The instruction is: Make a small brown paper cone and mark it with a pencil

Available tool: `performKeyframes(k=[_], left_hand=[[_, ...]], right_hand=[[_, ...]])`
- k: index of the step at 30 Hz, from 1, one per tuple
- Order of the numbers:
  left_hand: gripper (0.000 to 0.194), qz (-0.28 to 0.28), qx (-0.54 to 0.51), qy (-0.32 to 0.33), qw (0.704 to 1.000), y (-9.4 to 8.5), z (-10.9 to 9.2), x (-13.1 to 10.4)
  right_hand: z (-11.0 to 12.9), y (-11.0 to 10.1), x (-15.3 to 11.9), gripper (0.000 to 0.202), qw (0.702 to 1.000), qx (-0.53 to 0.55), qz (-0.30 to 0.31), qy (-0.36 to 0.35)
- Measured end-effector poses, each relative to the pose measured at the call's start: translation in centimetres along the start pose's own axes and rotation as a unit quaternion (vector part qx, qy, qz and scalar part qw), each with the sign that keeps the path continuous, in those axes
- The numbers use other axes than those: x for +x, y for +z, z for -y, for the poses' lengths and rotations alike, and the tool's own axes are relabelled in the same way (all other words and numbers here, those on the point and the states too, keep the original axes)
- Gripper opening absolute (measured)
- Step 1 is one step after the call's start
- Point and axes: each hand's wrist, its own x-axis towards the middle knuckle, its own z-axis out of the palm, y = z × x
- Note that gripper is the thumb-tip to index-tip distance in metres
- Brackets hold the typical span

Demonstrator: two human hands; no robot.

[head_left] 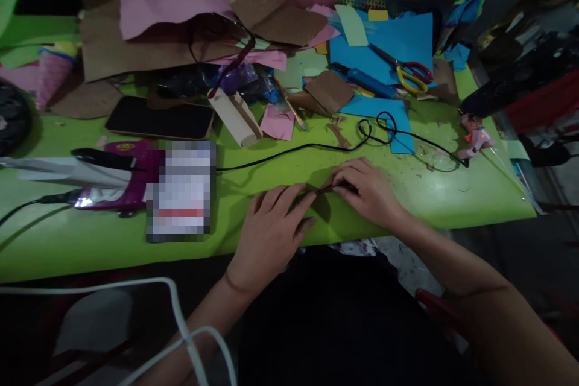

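Near the front edge of the green-covered table [244,226], a small thin brown piece [324,187] sits between my two hands. My right hand [368,193] pinches its right end between thumb and fingers. My left hand [274,223] is palm down, its fingertips at the left end of the piece; the fingers are stretched and the thumb stands a little apart. Much of the piece is hidden by my fingertips.
Left lie a blurred-out device [181,193], a purple tool [122,178] and a black phone [160,117]. Behind are brown paper [140,57], pink paper [172,9], blue sheets [416,36], scissors [400,69] and a blue cutter [366,81]. A black cable [271,157] crosses behind my hands.
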Motion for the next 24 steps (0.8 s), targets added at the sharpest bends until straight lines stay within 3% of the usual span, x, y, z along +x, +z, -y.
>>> performKeyframes(k=[24], left_hand=[[0.045,0.008,0.013,0.016,1.0,0.2,0.0,-1.0]], right_hand=[[0.3,0.0,0.7,0.012,1.0,0.0,0.01,0.011]])
